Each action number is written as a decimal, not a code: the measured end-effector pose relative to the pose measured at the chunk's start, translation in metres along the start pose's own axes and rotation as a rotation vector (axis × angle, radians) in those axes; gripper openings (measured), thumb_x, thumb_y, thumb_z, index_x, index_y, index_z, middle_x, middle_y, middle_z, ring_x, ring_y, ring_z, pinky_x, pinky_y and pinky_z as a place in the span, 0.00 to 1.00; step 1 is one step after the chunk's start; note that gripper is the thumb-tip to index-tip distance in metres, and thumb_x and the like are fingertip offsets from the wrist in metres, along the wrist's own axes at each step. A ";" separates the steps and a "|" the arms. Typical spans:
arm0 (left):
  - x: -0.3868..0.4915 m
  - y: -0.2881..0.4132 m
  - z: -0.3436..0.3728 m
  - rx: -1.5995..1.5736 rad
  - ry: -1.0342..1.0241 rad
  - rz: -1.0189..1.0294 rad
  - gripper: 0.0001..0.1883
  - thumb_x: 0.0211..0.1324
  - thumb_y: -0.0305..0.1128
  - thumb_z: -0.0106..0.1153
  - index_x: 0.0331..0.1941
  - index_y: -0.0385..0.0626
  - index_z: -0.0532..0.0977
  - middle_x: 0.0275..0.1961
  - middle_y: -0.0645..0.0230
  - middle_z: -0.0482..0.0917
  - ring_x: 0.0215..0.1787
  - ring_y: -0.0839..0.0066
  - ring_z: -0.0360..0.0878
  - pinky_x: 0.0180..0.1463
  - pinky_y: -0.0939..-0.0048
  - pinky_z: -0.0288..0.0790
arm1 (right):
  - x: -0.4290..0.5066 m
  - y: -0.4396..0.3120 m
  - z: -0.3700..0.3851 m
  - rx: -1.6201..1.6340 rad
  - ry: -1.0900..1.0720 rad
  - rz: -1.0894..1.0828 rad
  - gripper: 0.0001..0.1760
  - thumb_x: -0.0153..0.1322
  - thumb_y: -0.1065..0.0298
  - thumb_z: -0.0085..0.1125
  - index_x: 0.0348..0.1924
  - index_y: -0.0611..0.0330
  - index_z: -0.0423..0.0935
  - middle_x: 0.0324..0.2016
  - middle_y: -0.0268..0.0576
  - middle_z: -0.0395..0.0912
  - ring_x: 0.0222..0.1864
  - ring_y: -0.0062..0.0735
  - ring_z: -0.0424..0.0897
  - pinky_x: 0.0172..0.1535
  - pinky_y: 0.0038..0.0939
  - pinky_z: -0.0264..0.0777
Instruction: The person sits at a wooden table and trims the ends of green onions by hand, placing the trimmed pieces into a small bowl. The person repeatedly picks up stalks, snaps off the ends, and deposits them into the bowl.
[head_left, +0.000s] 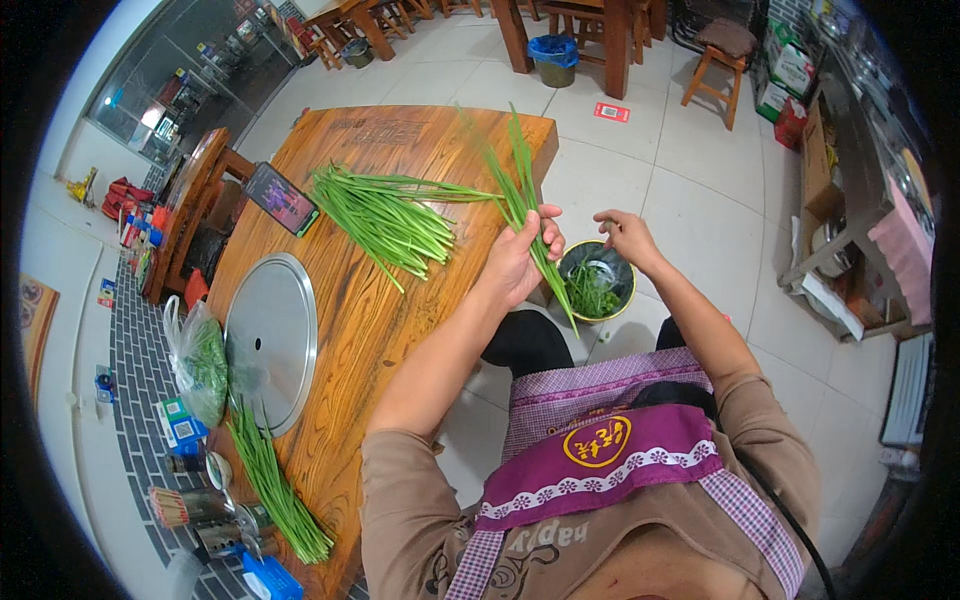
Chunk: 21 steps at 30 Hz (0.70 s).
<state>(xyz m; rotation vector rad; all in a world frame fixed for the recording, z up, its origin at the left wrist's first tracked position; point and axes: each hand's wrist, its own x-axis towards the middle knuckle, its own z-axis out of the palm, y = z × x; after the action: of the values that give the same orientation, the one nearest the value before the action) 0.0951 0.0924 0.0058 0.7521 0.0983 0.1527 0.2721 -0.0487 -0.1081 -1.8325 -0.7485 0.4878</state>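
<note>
My left hand (523, 255) grips a small bunch of garlic chives (517, 202), held slantwise past the table's edge. My right hand (628, 238) hangs over a bin (632, 289) on the floor, fingers curled; whether a scrap is between them is too small to tell. Green trimmings (590, 291) lie inside the bin. A larger pile of chives (390, 221) is spread on the wooden table (352, 315), some strands reaching toward my left hand. Another bundle of chives (277, 484) lies along the table's left side, near a bag of greens (202, 367).
A phone (281, 199) leans beside the chive pile, its screen lit. A round metal lid (271, 343) is set in the tabletop. Chopstick holders (191, 507) line the wall side. Behind the bin, a stool (720, 67) and a blue-lined bin (553, 60) stand on the tiles.
</note>
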 end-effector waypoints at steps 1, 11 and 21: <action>0.000 0.001 0.000 0.014 0.001 0.009 0.17 0.68 0.41 0.44 0.50 0.39 0.67 0.29 0.70 0.68 0.32 0.76 0.68 0.37 0.76 0.65 | -0.001 0.004 0.000 -0.049 -0.029 0.022 0.16 0.71 0.72 0.44 0.49 0.62 0.76 0.30 0.41 0.79 0.22 0.23 0.76 0.30 0.24 0.71; -0.002 -0.009 0.001 0.111 -0.071 -0.080 0.14 0.67 0.39 0.48 0.48 0.41 0.68 0.28 0.72 0.69 0.29 0.80 0.67 0.33 0.79 0.62 | -0.020 -0.065 -0.005 0.081 -0.333 0.035 0.30 0.72 0.46 0.49 0.51 0.66 0.74 0.42 0.54 0.80 0.47 0.40 0.79 0.53 0.35 0.70; -0.014 0.005 0.039 1.184 0.129 0.307 0.10 0.54 0.29 0.57 0.39 0.38 0.72 0.33 0.68 0.77 0.35 0.74 0.76 0.39 0.73 0.71 | -0.031 -0.219 0.015 0.594 -0.394 -0.335 0.16 0.77 0.57 0.42 0.32 0.60 0.68 0.22 0.32 0.68 0.30 0.22 0.73 0.37 0.25 0.70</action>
<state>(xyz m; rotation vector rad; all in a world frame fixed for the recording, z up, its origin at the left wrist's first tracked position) 0.0862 0.0677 0.0378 1.9411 0.1994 0.4517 0.1823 -0.0044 0.0898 -1.0446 -1.0231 0.7642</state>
